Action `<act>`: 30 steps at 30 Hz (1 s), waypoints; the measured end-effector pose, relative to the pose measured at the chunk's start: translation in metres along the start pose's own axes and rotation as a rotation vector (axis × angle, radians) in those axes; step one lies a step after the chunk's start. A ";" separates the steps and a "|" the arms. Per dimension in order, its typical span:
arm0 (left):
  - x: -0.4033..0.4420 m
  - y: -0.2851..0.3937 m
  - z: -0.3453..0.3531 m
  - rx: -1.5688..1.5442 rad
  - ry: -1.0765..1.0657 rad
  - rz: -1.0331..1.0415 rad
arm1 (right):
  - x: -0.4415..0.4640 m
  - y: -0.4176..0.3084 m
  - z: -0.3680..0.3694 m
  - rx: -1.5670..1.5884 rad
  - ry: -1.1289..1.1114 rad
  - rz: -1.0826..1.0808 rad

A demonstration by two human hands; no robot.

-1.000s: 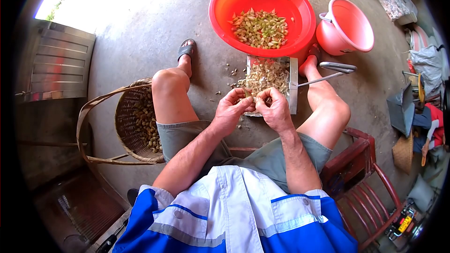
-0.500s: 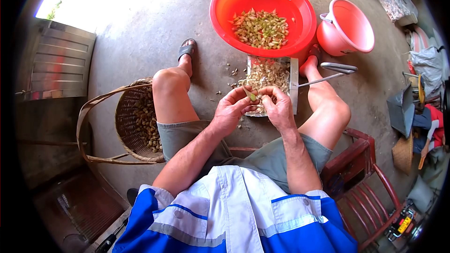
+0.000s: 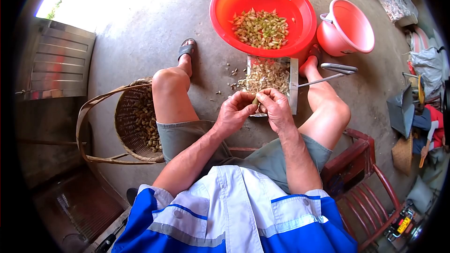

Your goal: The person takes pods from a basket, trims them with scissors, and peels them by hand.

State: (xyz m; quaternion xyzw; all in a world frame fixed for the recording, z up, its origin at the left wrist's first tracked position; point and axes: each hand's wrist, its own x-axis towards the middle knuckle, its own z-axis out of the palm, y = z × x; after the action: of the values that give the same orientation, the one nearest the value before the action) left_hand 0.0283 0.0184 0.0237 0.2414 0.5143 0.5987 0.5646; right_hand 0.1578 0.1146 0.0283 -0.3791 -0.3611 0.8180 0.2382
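A small greenish bulb piece (image 3: 255, 101) is pinched between the fingertips of both hands. My left hand (image 3: 235, 110) grips it from the left, fingers curled, and my right hand (image 3: 275, 107) closes on it from the other side. Beneath and beyond my hands, a metal-edged tray (image 3: 294, 89) holds a heap of pale peelings (image 3: 267, 75). Past the tray stands a wide red basin (image 3: 220, 11) with many peeled greenish-white bulbs (image 3: 261, 29) in it. On the left, beside my knee, a wicker basket (image 3: 124, 122) holds many brownish bulbs (image 3: 147, 124).
A pink bucket (image 3: 358, 28) stands right of the basin. A metal handle (image 3: 340, 68) juts right from the tray. A reddish wooden chair (image 3: 361, 178) is at the lower right, a metal door panel (image 3: 61, 61) at the left. Bags and a straw hat (image 3: 402, 153) lie far right.
The pale-tipped green piece, more exposed half a second ago, is now mostly covered by my fingers. My two hands have drawn closer together, and their fingertips have shifted around it.
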 end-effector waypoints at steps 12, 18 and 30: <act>-0.001 -0.001 -0.001 -0.108 0.015 0.059 | -0.006 -0.005 0.006 0.251 -0.083 0.093; -0.001 0.001 0.002 -0.105 0.003 0.054 | 0.000 0.005 -0.004 0.259 -0.081 0.069; -0.001 0.003 0.000 -0.067 0.008 -0.006 | -0.002 0.002 0.002 0.005 0.006 -0.034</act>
State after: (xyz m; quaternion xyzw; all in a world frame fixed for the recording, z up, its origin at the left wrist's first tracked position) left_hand 0.0275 0.0183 0.0263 0.2183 0.4968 0.6149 0.5722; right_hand 0.1571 0.1117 0.0283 -0.3747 -0.3649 0.8136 0.2539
